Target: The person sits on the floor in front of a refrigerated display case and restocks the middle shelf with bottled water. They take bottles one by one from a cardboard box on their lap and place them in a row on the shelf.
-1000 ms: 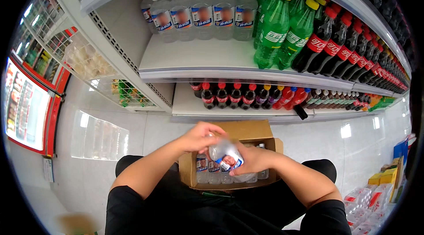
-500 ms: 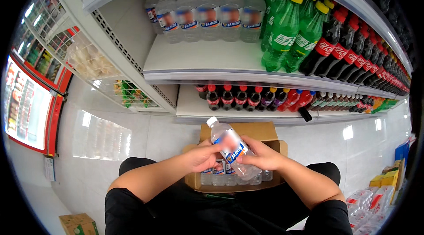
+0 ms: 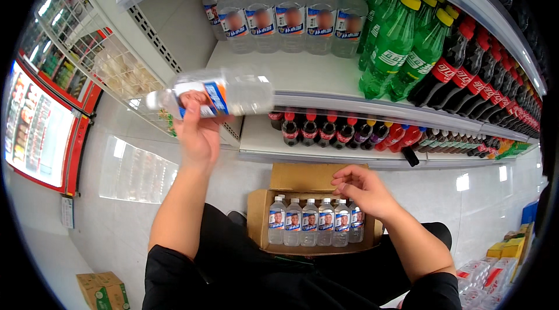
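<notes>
My left hand is closed round a clear plastic bottle with a blue and white label and a white cap. The bottle lies nearly level, its cap toward the left, raised before the left end of the upper shelf. My right hand, its fingers loosely bent and holding nothing, hovers over the right side of an open cardboard box. Inside the box several bottles of the same kind stand upright. More matching bottles stand in rows on the upper shelf.
Green soda bottles and dark cola bottles fill the upper shelf's right part. Smaller bottles line the lower shelf. A wire rack and a lit cooler stand left; a closed carton sits lower left, wrapped packs lower right.
My left hand has carried the bottle up and left, from above the box toward the shelf, turning it level. My right hand has let go of it and moved slightly right and up.
</notes>
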The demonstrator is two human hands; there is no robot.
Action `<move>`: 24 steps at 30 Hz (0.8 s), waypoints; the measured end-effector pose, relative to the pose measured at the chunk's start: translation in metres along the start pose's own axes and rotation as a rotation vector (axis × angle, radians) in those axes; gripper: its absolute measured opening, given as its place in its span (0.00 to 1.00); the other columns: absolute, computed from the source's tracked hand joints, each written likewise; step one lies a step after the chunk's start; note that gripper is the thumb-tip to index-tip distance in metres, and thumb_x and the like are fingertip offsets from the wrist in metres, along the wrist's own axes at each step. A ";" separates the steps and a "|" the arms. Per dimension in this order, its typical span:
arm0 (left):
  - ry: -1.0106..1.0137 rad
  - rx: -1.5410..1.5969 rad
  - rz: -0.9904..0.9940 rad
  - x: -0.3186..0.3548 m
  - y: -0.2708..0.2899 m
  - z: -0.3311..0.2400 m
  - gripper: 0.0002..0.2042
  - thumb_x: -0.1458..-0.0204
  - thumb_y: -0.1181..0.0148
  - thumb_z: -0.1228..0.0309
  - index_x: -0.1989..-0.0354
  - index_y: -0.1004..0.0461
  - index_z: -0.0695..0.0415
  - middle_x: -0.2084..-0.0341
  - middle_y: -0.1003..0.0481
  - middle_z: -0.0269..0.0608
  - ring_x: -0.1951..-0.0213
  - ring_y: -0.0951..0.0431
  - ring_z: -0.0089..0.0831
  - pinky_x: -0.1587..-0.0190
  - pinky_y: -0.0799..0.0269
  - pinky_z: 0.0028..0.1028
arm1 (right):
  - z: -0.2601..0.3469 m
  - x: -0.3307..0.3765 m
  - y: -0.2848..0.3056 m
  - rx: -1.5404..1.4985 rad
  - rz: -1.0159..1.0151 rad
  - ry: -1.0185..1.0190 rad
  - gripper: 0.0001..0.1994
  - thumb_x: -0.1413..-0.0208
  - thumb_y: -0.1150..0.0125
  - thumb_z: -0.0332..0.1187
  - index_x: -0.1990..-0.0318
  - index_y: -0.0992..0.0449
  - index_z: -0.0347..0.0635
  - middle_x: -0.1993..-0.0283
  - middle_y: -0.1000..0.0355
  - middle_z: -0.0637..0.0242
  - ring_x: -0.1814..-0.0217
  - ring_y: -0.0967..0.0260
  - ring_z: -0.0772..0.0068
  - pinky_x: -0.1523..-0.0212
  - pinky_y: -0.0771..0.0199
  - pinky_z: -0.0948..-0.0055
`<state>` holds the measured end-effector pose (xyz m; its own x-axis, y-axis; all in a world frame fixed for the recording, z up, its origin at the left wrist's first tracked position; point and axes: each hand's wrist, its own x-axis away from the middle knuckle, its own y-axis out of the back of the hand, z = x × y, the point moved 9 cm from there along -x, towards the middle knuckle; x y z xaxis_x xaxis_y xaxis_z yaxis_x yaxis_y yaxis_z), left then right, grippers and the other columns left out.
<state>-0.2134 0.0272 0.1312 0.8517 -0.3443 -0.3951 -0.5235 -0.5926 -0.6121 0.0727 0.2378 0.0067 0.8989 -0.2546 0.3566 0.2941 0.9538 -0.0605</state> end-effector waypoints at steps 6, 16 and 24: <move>-0.631 -1.204 0.039 -0.019 -0.004 -0.041 0.31 0.50 0.28 0.81 0.39 0.39 0.59 0.37 0.30 0.54 0.39 0.25 0.43 0.40 0.26 0.39 | -0.006 -0.001 -0.019 0.210 0.127 0.063 0.13 0.38 0.37 0.29 0.49 0.24 0.33 0.57 0.21 0.63 0.56 0.23 0.73 0.52 0.22 0.70; -0.676 -1.524 0.228 -0.039 -0.012 -0.018 0.34 0.55 0.31 0.82 0.37 0.38 0.61 0.40 0.28 0.57 0.39 0.28 0.56 0.38 0.31 0.43 | 0.014 0.009 -0.023 0.635 0.170 0.136 0.19 0.39 0.38 0.39 0.47 0.23 0.34 0.51 0.20 0.45 0.49 0.21 0.46 0.47 0.22 0.54; -0.370 -1.572 0.199 -0.122 -0.017 -0.010 0.35 0.52 0.27 0.76 0.36 0.40 0.62 0.44 0.27 0.61 0.42 0.27 0.61 0.43 0.28 0.45 | -0.026 0.027 -0.021 1.159 0.385 0.051 0.24 0.39 0.39 0.45 0.39 0.28 0.42 0.43 0.26 0.45 0.41 0.27 0.41 0.42 0.25 0.48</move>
<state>-0.3084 0.0713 0.1966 0.6038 -0.4555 -0.6542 0.1181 -0.7604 0.6386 0.0989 0.2068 -0.0065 0.8828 0.0943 0.4602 -0.4340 0.5385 0.7223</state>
